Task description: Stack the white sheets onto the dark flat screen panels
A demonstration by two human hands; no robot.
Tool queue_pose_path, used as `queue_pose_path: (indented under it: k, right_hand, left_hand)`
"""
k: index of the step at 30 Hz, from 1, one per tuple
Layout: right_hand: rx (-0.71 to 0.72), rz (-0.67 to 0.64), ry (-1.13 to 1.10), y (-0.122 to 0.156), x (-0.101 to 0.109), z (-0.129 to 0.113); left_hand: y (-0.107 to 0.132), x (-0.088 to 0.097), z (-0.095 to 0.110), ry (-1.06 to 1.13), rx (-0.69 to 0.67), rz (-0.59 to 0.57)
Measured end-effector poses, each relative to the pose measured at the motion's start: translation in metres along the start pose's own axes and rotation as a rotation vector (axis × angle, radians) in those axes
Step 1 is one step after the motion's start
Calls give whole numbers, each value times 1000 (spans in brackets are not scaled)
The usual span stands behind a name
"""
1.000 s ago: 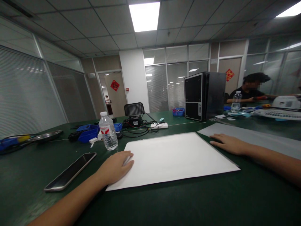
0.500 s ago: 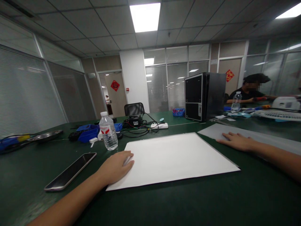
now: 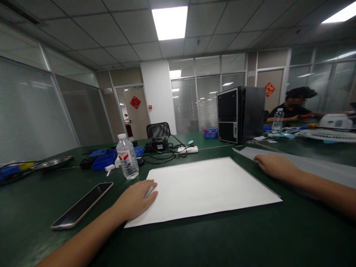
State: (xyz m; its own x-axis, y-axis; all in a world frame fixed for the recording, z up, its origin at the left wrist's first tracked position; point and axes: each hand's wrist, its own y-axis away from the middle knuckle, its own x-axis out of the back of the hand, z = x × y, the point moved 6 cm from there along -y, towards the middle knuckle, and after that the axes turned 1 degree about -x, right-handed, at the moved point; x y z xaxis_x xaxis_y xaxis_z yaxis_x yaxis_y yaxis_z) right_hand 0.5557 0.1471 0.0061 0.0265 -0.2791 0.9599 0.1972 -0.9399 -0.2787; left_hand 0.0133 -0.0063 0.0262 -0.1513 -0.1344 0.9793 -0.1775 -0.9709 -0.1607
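A large white sheet (image 3: pixel 205 189) lies flat on the green table in front of me. My left hand (image 3: pixel 136 198) rests on its left edge, thumb and fingers apart. To the right is a grey, translucent-looking sheet (image 3: pixel 314 163). My right hand (image 3: pixel 274 166) is closed on this sheet's near left edge, the fingers curled under and partly hidden. Its far left corner lifts slightly off the table. Left of my left hand lies a phone (image 3: pixel 83 205), screen up. A clear water bottle (image 3: pixel 127 157) stands just beyond that hand.
A black computer tower (image 3: pixel 241 115) stands behind the sheets. Cables and a white power strip (image 3: pixel 188 149) lie at the middle back, blue bins (image 3: pixel 104 161) at the left. A co-worker (image 3: pixel 294 107) sits at the far right, near another bottle (image 3: pixel 277 121) and a white fan-like object (image 3: pixel 330 135).
My right hand has gone from lying flat with fingers spread to closed on the grey sheet's edge, whose corner has risen a little. My left hand stays put.
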Motion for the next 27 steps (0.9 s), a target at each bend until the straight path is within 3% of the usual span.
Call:
queue_pose_path:
  k: [6, 12, 15, 18, 20, 24, 27]
  right_hand:
    - [141, 75, -24, 17, 19, -42]
    - [565, -23, -112, 40, 24, -95]
    - [674, -53, -139, 47, 28, -106]
    - [629, -24, -150, 42, 28, -98]
    - [522, 18, -166, 31, 23, -81]
    - [229, 22, -179, 6, -3, -34]
    - [113, -43, -162, -4, -23, -9]
  left_hand:
    - [0, 0, -1, 1, 3, -10]
    - [1, 0, 2, -33, 2, -32]
    - [0, 0, 2, -35, 1, -31]
    - [0, 0, 2, -34, 1, -25]
    - [-1, -1, 1, -26, -2, -17]
    - [-1, -2, -2, -5, -6, 1]
    - [-1, -2, -4, 8, -9, 7]
